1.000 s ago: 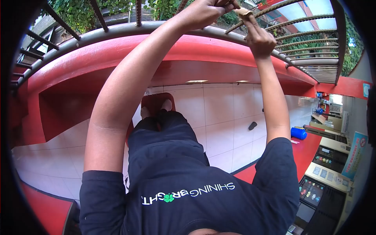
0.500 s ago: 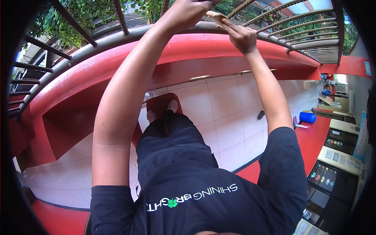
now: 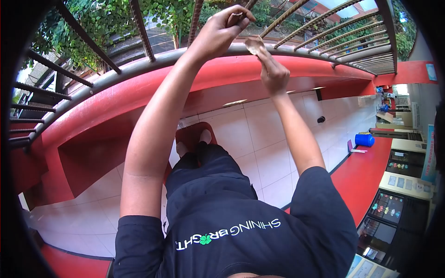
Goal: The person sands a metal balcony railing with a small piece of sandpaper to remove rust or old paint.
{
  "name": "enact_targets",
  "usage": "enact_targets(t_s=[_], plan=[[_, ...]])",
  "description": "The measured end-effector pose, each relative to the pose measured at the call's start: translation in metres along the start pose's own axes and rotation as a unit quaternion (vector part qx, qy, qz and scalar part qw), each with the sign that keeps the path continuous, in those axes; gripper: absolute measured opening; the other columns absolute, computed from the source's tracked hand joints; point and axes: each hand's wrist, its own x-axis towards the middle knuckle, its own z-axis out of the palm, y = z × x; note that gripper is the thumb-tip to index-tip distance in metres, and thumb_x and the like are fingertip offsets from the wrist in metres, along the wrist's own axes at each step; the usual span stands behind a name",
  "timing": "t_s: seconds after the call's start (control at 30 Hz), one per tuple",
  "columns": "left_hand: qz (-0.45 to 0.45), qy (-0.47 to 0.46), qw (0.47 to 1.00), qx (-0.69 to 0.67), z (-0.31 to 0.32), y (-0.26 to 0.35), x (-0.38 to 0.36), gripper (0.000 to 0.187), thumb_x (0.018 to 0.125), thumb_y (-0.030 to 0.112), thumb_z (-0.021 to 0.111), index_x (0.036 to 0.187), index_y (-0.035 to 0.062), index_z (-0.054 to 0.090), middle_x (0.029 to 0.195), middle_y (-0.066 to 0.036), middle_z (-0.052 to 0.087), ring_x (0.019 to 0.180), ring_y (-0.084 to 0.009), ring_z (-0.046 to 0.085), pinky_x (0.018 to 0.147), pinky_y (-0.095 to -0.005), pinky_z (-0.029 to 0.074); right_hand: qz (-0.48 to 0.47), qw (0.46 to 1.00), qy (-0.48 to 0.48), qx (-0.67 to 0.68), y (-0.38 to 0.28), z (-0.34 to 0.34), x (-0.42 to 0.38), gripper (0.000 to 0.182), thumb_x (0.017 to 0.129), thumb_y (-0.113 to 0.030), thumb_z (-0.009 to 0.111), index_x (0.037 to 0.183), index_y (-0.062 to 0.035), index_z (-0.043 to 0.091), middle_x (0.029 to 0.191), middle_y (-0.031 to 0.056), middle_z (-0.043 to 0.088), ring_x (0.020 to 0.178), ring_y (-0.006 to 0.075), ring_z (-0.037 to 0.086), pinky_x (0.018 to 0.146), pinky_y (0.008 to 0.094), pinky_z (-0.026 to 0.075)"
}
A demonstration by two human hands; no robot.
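My left hand (image 3: 220, 33) is curled round a rusty ribbed bar (image 3: 251, 4) of the metal railing, near the top of the view. Just to its right, my right hand (image 3: 275, 74) pinches a small tan, folded piece (image 3: 254, 46), which looks like paper or cloth. The piece stands out from the fingertips in front of the bars, a short gap away from my left hand. Both arms are stretched forward above the curved grey rail (image 3: 169, 59). Whether the tan piece touches a bar cannot be told.
A red curved ledge (image 3: 116, 99) runs below the railing. My feet rest on a red surface (image 3: 190, 133) above pale floor tiles. A dark round object (image 3: 321, 119) lies on the floor. At the right, a blue container (image 3: 364, 139) stands on a long red bench (image 3: 359, 178).
Both hands appear lower in the view, and my right hand has shifted left. The tan piece now stands apart from my left hand, whose curled fingers show more fully.
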Motion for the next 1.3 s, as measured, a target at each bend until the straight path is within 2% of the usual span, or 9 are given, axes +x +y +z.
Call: enact_targets(t_s=[0.13,0.27,0.5,0.57,0.73,0.83,0.87,0.97,1.3], plan=[[-0.042,0.063,0.997,0.004,0.007,0.006,-0.039,0.014,0.106,0.007,0.054,0.118,0.0044,0.062,0.137,-0.011,0.061,0.113,-0.0123,0.061,0.095,-0.0268,0.047,0.396,0.900,-0.038,0.176,-0.091,-0.042,-0.071,0.021,0.099,-0.017,0.067,0.107,0.0006,0.074,0.088,0.0204,0.073,0.070,0.0293,0.072,0.065,0.0370,0.055],[-0.124,0.180,0.976,-0.008,0.044,-0.010,-0.142,0.008,0.103,0.002,0.057,0.110,0.0023,0.062,0.083,-0.003,0.065,0.079,-0.0075,0.060,0.072,-0.0246,0.049,0.709,0.587,-0.038,0.391,-0.153,-0.035,-0.157,0.029,0.106,-0.029,0.060,0.116,-0.0036,0.071,0.097,0.0014,0.072,0.073,0.0078,0.062,0.059,0.0257,0.053],[-0.204,0.058,0.958,0.191,0.066,-0.037,-0.252,0.022,0.101,0.014,0.066,0.117,-0.0003,0.064,0.086,-0.004,0.065,0.072,-0.0105,0.058,0.064,-0.0287,0.049,0.644,0.413,-0.151,0.626,-0.155,-0.038,-0.119,0.022,0.107,-0.019,0.055,0.112,-0.0024,0.070,0.100,0.0053,0.072,0.093,0.0153,0.071,0.077,0.0313,0.059],[-0.100,0.097,0.950,0.279,0.059,-0.032,-0.245,0.024,0.101,0.016,0.067,0.119,-0.0005,0.064,0.090,-0.004,0.066,0.074,-0.0100,0.058,0.064,-0.0287,0.050,0.629,0.411,-0.146,0.644,-0.154,-0.043,-0.099,0.019,0.105,-0.015,0.056,0.110,-0.0015,0.069,0.101,0.0061,0.071,0.090,0.0153,0.070,0.078,0.0313,0.059],[-0.404,0.047,0.913,0.019,0.032,-0.065,-0.253,0.020,0.100,0.019,0.068,0.107,0.0002,0.068,0.084,-0.004,0.069,0.074,-0.0082,0.060,0.065,-0.0281,0.052,0.564,0.496,-0.194,0.631,-0.131,0.013,-0.126,0.019,0.101,-0.013,0.053,0.109,-0.0039,0.068,0.086,0.0060,0.070,0.072,0.0130,0.065,0.063,0.0287,0.053],[-0.485,-0.044,0.853,0.186,0.000,-0.112,-0.308,0.024,0.098,0.022,0.068,0.102,-0.0022,0.071,0.086,-0.012,0.074,0.066,-0.0207,0.066,0.065,-0.0388,0.053,0.647,0.462,-0.537,0.283,-0.121,0.057,-0.225,0.033,0.097,-0.017,0.055,0.125,-0.0103,0.070,0.078,0.0019,0.068,0.069,0.0143,0.063,0.067,0.0348,0.054],[-0.511,-0.077,0.819,0.249,-0.008,-0.101,-0.319,0.028,0.096,0.023,0.070,0.104,-0.0038,0.069,0.079,-0.013,0.072,0.066,-0.0208,0.065,0.063,-0.0385,0.052,0.363,0.618,-0.671,0.190,-0.101,0.091,-0.306,0.038,0.093,-0.010,0.058,0.128,-0.0083,0.072,0.089,0.0042,0.074,0.076,0.0137,0.066,0.069,0.0327,0.054],[-0.642,-0.009,0.762,0.086,-0.027,-0.096,-0.363,0.036,0.096,0.032,0.071,0.104,-0.0030,0.068,0.078,-0.011,0.068,0.065,-0.0182,0.063,0.061,-0.0378,0.051,0.663,0.526,-0.438,0.303,-0.114,0.065,-0.344,0.034,0.092,-0.007,0.061,0.124,-0.0050,0.074,0.097,0.0057,0.076,0.077,0.0141,0.067,0.069,0.0300,0.053],[-0.496,0.002,0.832,0.248,-0.030,-0.092,-0.383,0.041,0.097,0.036,0.069,0.089,-0.0032,0.061,0.064,-0.011,0.050,0.060,-0.0194,0.044,0.061,-0.0409,0.043,0.766,0.496,-0.332,0.241,-0.113,-0.002,-0.358,0.025,0.098,-0.026,0.069,0.089,-0.0044,0.077,0.068,0.0005,0.066,0.054,0.0118,0.056,0.054,0.0305,0.048]])
